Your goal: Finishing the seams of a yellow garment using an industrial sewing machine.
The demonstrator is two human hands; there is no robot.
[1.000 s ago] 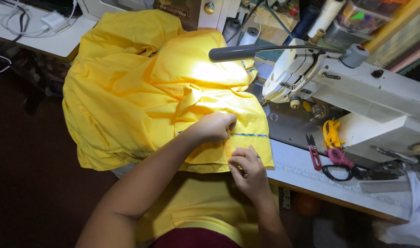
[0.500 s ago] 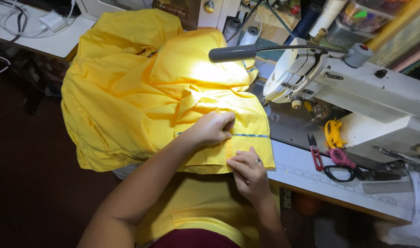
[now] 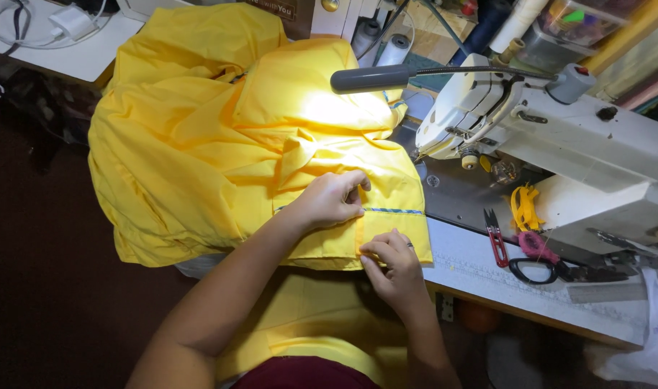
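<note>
Both hands pinch a narrow fold of yellow fabric point(image 3: 221, 151) at the table's point(image 3: 473, 263) front edge, left hand point(image 3: 332, 198) and right hand point(image 3: 390, 259) with fingers closed on it, apparently not yet fed under the sewing machine point(image 3: 559, 144).

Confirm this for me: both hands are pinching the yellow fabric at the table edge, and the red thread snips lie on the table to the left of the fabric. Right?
Not quite. In the head view the red thread snips lie to the right of the yellow fabric, near the sewing machine. The rest holds: the left hand and the right hand both pinch the fabric at the table edge.
</note>
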